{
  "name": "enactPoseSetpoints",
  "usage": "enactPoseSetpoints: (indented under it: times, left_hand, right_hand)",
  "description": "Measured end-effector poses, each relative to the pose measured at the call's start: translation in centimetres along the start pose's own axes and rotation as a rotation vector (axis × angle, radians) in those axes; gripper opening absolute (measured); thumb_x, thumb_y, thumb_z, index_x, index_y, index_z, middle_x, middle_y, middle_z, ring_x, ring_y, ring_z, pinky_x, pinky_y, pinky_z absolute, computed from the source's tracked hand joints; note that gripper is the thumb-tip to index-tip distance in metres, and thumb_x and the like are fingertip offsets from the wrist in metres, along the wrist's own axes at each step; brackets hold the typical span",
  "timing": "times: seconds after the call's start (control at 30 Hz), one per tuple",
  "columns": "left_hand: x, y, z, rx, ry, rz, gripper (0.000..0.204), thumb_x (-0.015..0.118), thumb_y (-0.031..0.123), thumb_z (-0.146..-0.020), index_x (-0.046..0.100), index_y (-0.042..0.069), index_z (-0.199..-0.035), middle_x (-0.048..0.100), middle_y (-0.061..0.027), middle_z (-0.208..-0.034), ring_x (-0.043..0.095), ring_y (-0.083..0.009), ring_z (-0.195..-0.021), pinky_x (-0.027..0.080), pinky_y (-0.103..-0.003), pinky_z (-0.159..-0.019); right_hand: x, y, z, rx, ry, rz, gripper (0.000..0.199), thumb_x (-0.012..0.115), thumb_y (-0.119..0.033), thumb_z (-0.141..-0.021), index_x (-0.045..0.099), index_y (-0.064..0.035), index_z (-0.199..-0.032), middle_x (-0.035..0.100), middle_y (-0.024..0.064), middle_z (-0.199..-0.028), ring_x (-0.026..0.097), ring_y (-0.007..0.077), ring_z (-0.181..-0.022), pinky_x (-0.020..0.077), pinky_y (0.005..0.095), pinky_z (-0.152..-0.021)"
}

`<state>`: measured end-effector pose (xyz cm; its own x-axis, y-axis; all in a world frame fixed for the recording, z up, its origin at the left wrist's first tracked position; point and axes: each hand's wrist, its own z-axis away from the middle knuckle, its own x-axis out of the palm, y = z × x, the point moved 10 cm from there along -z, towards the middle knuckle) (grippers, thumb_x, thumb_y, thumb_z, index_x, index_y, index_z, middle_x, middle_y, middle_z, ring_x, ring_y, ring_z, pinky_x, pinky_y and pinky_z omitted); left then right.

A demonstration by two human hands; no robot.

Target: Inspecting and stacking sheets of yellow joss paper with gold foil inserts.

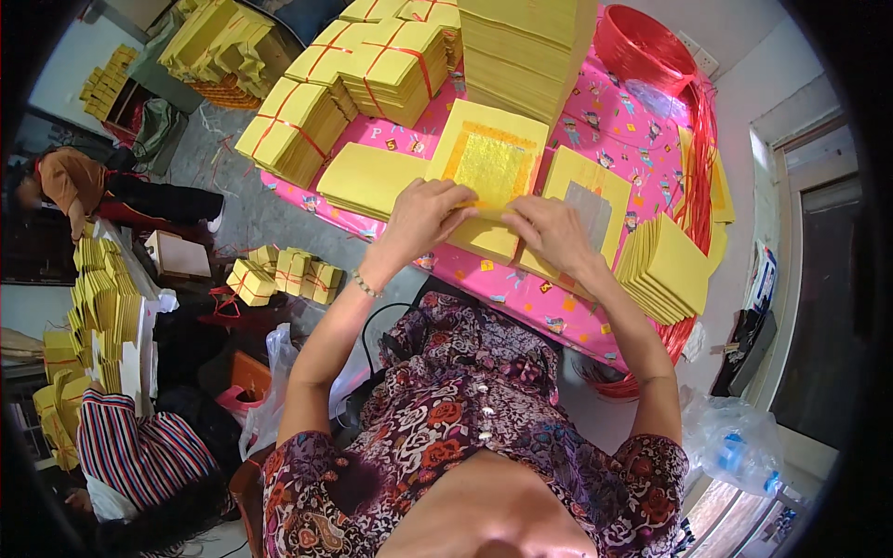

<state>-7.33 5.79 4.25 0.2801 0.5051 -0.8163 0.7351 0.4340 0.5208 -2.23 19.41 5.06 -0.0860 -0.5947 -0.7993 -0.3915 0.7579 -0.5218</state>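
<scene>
Both hands are at the near edge of a yellow paper sheet (500,118) with a shiny gold square and an orange border, on top of a yellow stack. My left hand (426,216) has its fingers closed on the sheet's near left edge. At the near right corner, the thumb and fingers of my right hand (558,232) pinch the same edge. Left of it lies a low pile of plain yellow paper (367,177). Close to my right hand is another yellow pile topped by a silver-grey square (586,206). A fanned yellow stack (665,270) sits farther right.
Red-tied yellow bundles (288,130) and a tall yellow stack (516,51) stand at the back of the pink patterned tablecloth (493,277). A red ribbon roll (642,46) trails strands at right. Two other people work at left, one in a striped top (149,446).
</scene>
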Motion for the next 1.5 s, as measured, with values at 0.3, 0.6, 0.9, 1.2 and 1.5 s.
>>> enactPoseSetpoints:
  times: [0.3,0.6,0.9,1.2,1.5]
  left_hand:
    - [-1.5,4.3,-1.2,0.181,0.368,-0.242,0.053,0.078,0.025,-0.082,0.061,0.018,-0.131,0.056,-0.0095,-0.133,0.047,-0.0325,-0.129,0.038,-0.048,-0.105]
    - [3.5,1.5,-4.7,0.086,0.189,-0.341,0.07,0.068,0.042,-0.089,0.041,0.023,-0.151,0.032,-0.0228,-0.155,0.026,-0.0463,-0.144,0.026,-0.057,-0.116]
    - [5.0,-0.2,-6.1,0.076,0.144,-0.285,0.068,0.06,0.049,-0.093,0.04,0.023,-0.152,0.034,-0.026,-0.153,0.026,-0.0493,-0.143,0.021,-0.058,-0.118]
    - [4.9,-0.3,-6.4,0.096,0.164,-0.282,0.064,0.056,0.049,-0.096,0.039,0.023,-0.152,0.036,-0.0237,-0.152,0.027,-0.0469,-0.143,0.019,-0.058,-0.119]
    - [5.0,-0.3,-6.0,0.02,0.097,-0.252,0.064,0.054,0.05,-0.097,0.04,0.019,-0.151,0.039,-0.0214,-0.149,0.027,-0.0444,-0.144,0.016,-0.058,-0.12]
  right_hand:
    - [-4.0,5.9,-4.2,0.308,0.122,-0.138,0.028,0.065,-0.029,-0.095,0.068,-0.0014,-0.099,0.064,0.0211,-0.074,0.065,0.0319,-0.066,0.0487,0.0399,-0.062]
    - [-4.0,11.7,-8.6,0.341,0.13,0.179,0.035,0.063,-0.035,-0.094,0.067,-0.0012,-0.105,0.069,0.0252,-0.089,0.067,0.0443,-0.082,0.051,0.052,-0.07]
    - [-5.6,5.9,-9.4,0.081,0.352,0.62,0.017,0.068,-0.019,-0.088,0.064,-0.0028,-0.092,0.065,0.0166,-0.086,0.066,0.0378,-0.086,0.0527,0.0493,-0.072]
    - [-0.1,9.1,-14.5,0.087,0.056,0.335,0.015,0.058,-0.015,-0.093,0.066,-0.002,-0.094,0.068,0.0227,-0.092,0.067,0.042,-0.089,0.0531,0.0517,-0.074]
    - [1.3,10.3,-14.7,0.136,-0.013,0.287,0.022,0.058,-0.019,-0.094,0.07,-0.0019,-0.099,0.069,0.0239,-0.098,0.067,0.0419,-0.093,0.0527,0.0528,-0.079]
